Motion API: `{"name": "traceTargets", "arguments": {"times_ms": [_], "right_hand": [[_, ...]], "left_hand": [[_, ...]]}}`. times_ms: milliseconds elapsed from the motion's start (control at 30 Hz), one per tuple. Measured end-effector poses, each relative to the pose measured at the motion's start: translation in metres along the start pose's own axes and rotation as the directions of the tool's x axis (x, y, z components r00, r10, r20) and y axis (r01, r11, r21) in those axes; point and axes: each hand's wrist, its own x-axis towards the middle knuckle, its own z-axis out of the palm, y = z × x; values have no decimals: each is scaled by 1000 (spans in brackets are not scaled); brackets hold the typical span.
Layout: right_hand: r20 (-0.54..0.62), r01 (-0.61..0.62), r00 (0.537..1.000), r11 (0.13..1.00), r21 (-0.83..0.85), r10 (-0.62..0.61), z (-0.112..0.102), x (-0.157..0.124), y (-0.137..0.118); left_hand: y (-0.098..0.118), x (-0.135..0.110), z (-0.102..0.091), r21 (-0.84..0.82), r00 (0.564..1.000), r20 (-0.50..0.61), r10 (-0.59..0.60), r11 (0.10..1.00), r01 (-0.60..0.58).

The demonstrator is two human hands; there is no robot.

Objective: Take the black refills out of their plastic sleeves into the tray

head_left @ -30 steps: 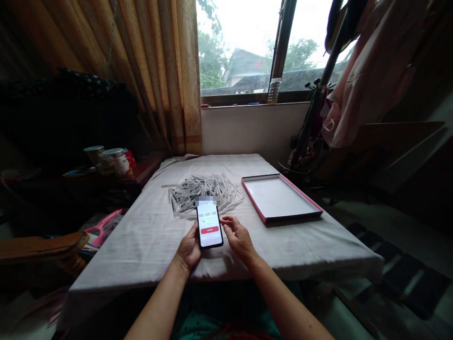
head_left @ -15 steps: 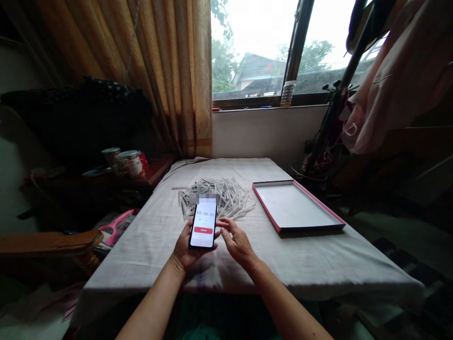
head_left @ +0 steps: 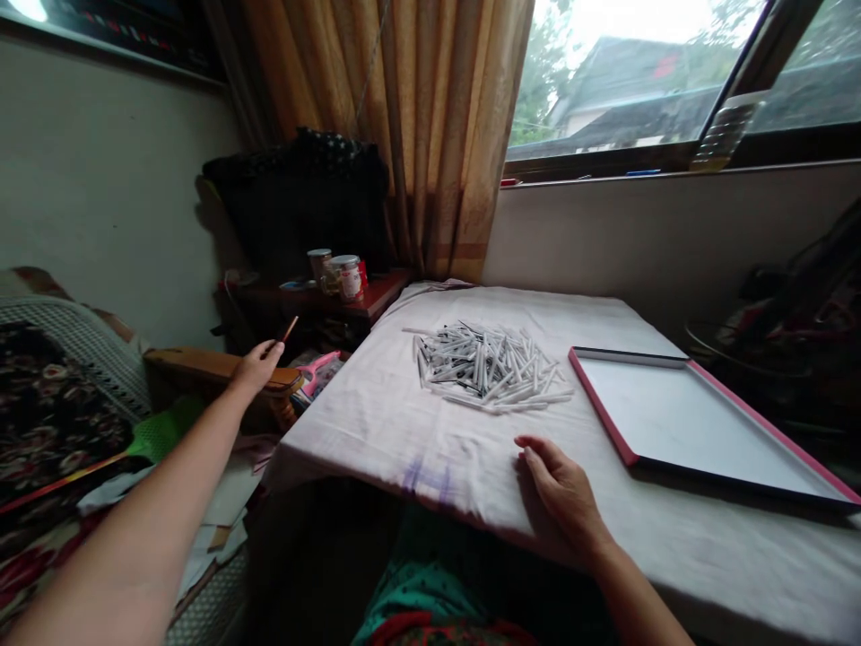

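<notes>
My left hand (head_left: 256,366) is stretched out to the left, beyond the table edge and over the wooden armrest. It is closed around a smartphone (head_left: 291,328), which shows only as a thin edge. My right hand (head_left: 561,489) is by the near side of the cloth-covered table (head_left: 363,422), fingers loosely bent and nothing seen in them. Ahead of it lies a loose heap of thin grey-white, pen-like sticks (head_left: 488,368). To its right is a shallow tray-like box lid (head_left: 713,422) with a white inside and a pink and black rim.
At the left stand a wooden armrest (head_left: 221,370) and a woven chair piled with cloth and papers. Jars (head_left: 346,278) sit on a dark red side table (head_left: 390,292) behind. A pink plastic thing (head_left: 316,370) lies beside the table. A bottle (head_left: 726,135) stands on the windowsill.
The view has turned left. My left hand has carried the phone from above the table out to the left, past its edge. My right hand has come away from the phone.
</notes>
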Motion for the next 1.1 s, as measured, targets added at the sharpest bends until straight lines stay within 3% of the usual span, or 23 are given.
{"name": "traceTargets", "arguments": {"times_ms": [100, 233, 300, 400, 433, 500, 567, 667, 867, 1033, 1100], "right_hand": [[9, 10, 1000, 999, -39, -10, 2, -2, -2], [7, -2, 1000, 999, -45, 2, 2, -2, -2], [3, -6, 1000, 999, -45, 6, 1, -2, -2], [-2, -6, 1000, 998, -55, 6, 2, -1, -1], [-4, -4, 1000, 998, -59, 4, 2, -1, -1], [-7, 1, 1000, 998, -59, -1, 3, 0, -2], [-3, 8, 1000, 999, -49, -8, 2, -1, -3], [-3, 15, 1000, 999, -35, -15, 2, -1, -3], [-4, 11, 1000, 999, -30, -11, 2, -1, -3], [3, 9, 1000, 999, -33, -9, 3, -1, -5], [-2, 17, 1000, 999, -27, -17, 3, -1, -5]], "left_hand": [[-8, 15, -14, 73, 999, -35, -12, 997, 15], [-11, 16, -13, 58, 998, -7, -62, 996, 63], [-9, 7, -10, -2, 995, 46, -84, 996, 84], [-1, -16, -5, -130, 975, 211, -76, 986, 105], [1, -26, -3, -199, 959, 280, -48, 974, 106], [6, -45, 4, -473, 878, 477, 34, 852, 224], [9, -61, 13, -601, 807, 580, 113, 728, 330], [11, -76, 29, -632, 732, 668, 133, 620, 464], [13, -92, 58, -649, 673, 719, 177, 518, 557], [13, -118, 83, -548, 515, 830, 212, 475, 688], [12, -124, 93, -529, 487, 845, 220, 473, 705]]}}
